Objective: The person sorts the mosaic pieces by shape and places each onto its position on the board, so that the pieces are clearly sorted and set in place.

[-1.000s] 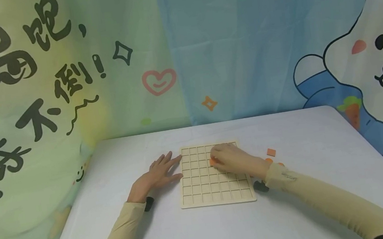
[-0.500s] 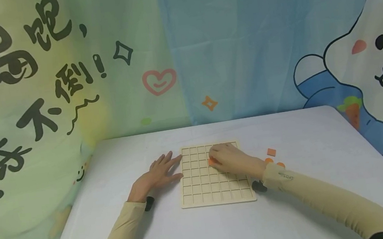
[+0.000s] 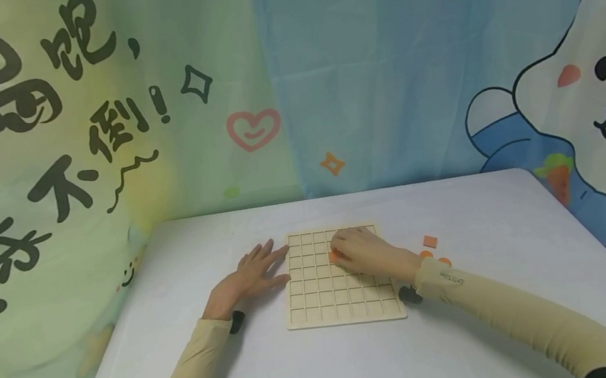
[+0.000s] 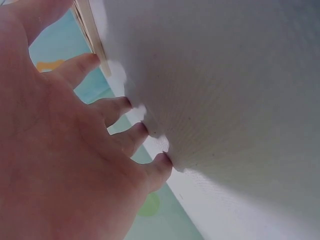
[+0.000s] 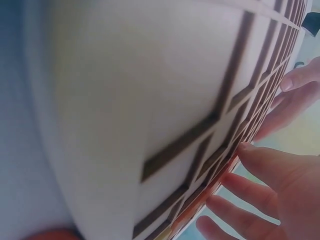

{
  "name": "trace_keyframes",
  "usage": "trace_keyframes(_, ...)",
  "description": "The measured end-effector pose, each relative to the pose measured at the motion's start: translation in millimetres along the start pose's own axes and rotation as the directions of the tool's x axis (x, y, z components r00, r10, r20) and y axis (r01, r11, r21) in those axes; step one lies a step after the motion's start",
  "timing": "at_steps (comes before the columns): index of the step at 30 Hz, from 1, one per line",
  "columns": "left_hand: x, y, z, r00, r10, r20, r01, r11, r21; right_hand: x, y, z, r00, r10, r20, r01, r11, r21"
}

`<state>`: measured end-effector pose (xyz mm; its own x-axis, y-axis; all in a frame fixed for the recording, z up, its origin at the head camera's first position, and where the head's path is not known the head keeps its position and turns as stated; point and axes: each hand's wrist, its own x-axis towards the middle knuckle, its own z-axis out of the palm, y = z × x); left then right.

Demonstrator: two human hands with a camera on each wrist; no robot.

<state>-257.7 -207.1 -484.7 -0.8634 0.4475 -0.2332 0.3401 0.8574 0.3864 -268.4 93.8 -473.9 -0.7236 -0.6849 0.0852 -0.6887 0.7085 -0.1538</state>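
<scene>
Left forearm (image 3: 192, 376): sleeved, reaching forward and slightly inward. Left hand (image 3: 253, 274): palm down, fingers (image 4: 132, 137) fanned, slightly bent; left thumb (image 3: 273, 283) held apart from them. Right forearm (image 3: 522, 307): sleeved, slanting inward from lower right. Right hand (image 3: 373, 253): back uppermost, fingers bent downward, right thumb (image 5: 267, 162) near index fingertip (image 5: 231, 182). Hands apart, fingers pointing inward.

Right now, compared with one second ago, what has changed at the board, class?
The right hand and the orange piece at its fingertips have shifted slightly left over the gridded board; nothing is visibly picked up or let go. The left hand, fingers spread at the board's left edge, and the loose orange pieces on the table stayed put.
</scene>
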Motion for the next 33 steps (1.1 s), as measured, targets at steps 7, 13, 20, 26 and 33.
trace_keyframes(7,0.9,-1.0,3.0,1.000,-0.009,0.003,0.009,1.000,-0.005,-3.1,2.1,0.4,1.000,-0.008,-0.002,0.008,1.000,0.005)
trace_keyframes(13,0.1,-0.3,3.2,1.000,-0.011,0.004,0.011,1.000,-0.003,-9.4,8.1,-0.7,1.000,-0.010,-0.024,0.011,1.000,0.005)
trace_keyframes(20,0.6,1.0,1.7,1.000,-0.013,0.006,0.013,1.000,-0.005,-19.3,19.7,-3.7,0.999,-0.008,-0.036,0.008,1.000,0.003)
trace_keyframes(26,1.9,-0.5,2.5,1.000,-0.008,-0.003,0.008,1.000,0.007,-33.0,26.5,-11.6,0.997,0.073,0.002,-0.073,0.996,0.041)
trace_keyframes(33,3.1,-0.9,2.8,1.000,-0.011,0.001,0.011,1.000,0.023,-52.0,42.1,-14.2,0.979,0.200,0.049,-0.204,0.975,0.088)
